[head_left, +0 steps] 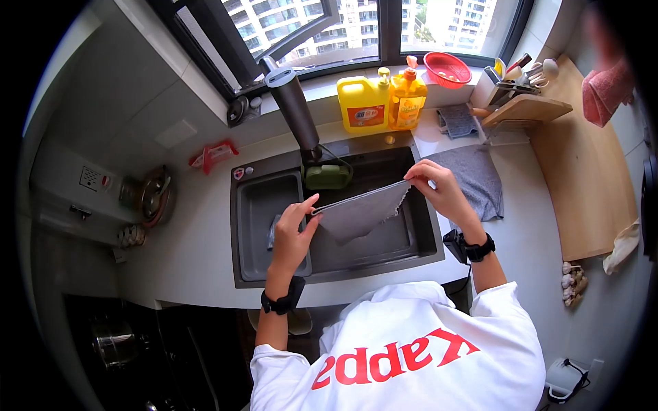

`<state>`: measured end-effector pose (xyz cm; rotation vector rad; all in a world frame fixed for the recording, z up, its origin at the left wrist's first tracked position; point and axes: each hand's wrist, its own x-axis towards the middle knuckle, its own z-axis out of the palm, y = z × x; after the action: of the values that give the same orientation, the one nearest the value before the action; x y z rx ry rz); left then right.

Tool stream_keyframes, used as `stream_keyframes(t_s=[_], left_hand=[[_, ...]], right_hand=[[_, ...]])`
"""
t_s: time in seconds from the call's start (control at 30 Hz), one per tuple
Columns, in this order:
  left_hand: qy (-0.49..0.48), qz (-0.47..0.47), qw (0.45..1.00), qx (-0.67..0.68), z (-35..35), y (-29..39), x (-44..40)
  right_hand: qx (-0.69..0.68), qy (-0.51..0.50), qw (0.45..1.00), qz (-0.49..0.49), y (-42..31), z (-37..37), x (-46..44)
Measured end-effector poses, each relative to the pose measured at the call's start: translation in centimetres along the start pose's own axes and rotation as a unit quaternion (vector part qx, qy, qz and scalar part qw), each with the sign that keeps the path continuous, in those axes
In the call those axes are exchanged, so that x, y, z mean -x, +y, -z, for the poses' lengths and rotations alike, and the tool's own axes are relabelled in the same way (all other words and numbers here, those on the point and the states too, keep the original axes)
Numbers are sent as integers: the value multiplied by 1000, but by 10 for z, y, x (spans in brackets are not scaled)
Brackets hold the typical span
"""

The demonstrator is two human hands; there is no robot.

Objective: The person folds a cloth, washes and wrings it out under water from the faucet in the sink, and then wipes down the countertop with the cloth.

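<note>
A grey cloth (360, 212) hangs stretched between my two hands above the large basin of the dark sink (411, 257). At its left top corner, my left hand (295, 233) pinches it between thumb and fingers. My right hand (439, 185) grips the right top corner, a little higher. The cloth's lower edge hangs free and looks uneven. Behind it in the basin is a green container (327, 177), below the dark faucet (291, 103). Both wrists wear black straps with small devices.
Yellow bottles (363, 104) and a red basket (447, 70) stand by the window. Right of the sink lies a second grey cloth (473, 179). Farther right are a wooden board (582, 178) and a utensil holder (488, 88). A red packet (214, 156) lies left of the faucet.
</note>
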<state>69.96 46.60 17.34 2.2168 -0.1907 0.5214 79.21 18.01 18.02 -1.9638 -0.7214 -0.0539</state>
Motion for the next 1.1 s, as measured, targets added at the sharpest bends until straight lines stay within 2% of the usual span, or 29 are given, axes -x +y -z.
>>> stream_keyframes(t_s=[0.07, 0.2, 0.5, 0.7, 0.8, 0.9, 1.1], left_hand=[[-6, -43, 999, -24, 1, -3, -3], [-36, -15, 998, -50, -10, -15, 0], [-2, -15, 996, -84, -8, -7, -11], [-94, 139, 985, -29, -12, -12, 10], [-111, 160, 980, 30, -14, -19, 18], [-97, 149, 980, 89, -18, -28, 24], [-66, 143, 985, 77, -17, -20, 18]], right_hand=[[-14, 0, 1000, 2, 2, -2, -1], [-142, -70, 980, -118, 23, -11, -4], [-140, -55, 984, -94, 25, -13, -7], [-112, -92, 982, -120, 26, -17, 9], [-108, -108, 980, -124, 24, -19, 14], [-124, -115, 976, -136, 25, -21, 16], [-181, -101, 968, -138, 34, -21, 20]])
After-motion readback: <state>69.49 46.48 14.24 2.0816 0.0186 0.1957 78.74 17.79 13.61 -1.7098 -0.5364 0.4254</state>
